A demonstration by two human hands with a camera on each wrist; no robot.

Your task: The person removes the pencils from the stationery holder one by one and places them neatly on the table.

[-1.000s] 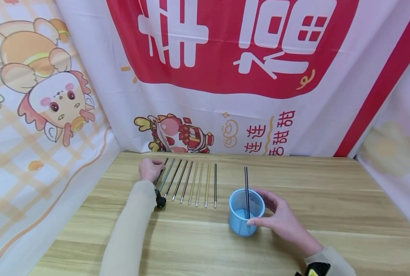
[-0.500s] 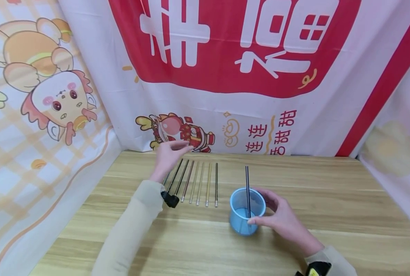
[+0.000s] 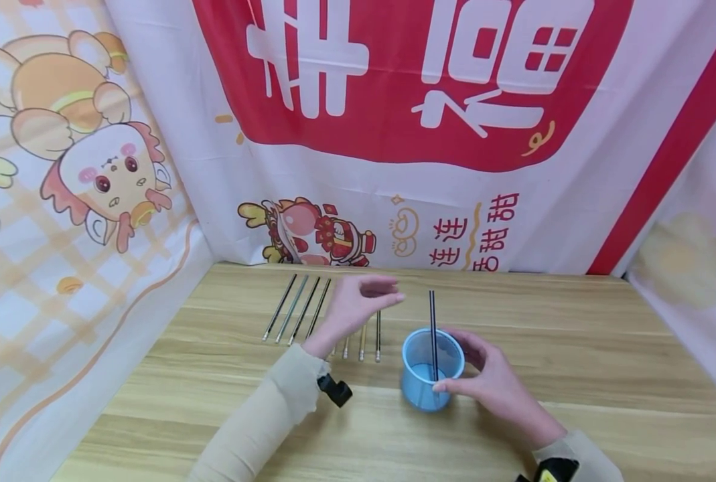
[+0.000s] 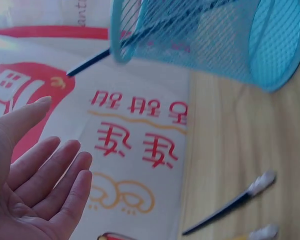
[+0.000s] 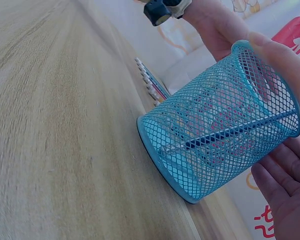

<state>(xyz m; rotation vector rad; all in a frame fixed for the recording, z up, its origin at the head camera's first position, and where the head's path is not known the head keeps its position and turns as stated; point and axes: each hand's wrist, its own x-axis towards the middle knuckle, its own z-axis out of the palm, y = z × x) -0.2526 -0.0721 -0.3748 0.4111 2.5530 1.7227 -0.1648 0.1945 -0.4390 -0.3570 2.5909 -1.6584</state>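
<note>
My right hand (image 3: 493, 385) holds a light blue mesh pen cup (image 3: 419, 395) upright on the table, its thumb at the near rim and the fingers around the far side. One dark pencil (image 3: 433, 314) stands inside, leaning on the rim and poking well above it. My left hand (image 3: 358, 304) hovers empty over the right part of a row of pencils, fingers loosely extended and thumb apart, as the left wrist view also shows. A black pencil (image 3: 280, 306) lies leftmost in the row; another black pencil (image 3: 378, 338) lies at its right end. The hand and forearm hide the middle ones.
The wooden table (image 3: 575, 335) meets a white and red printed cloth (image 3: 358, 150) at its back edge. Another cloth with cartoon figures (image 3: 80, 201) hangs on the left. The pencils' white-tipped ends point toward me.
My left hand has left the leftmost pencil and swept right across the row, toward the pen cup, with nothing in it. The right hand and pen cup have stayed in place.
</note>
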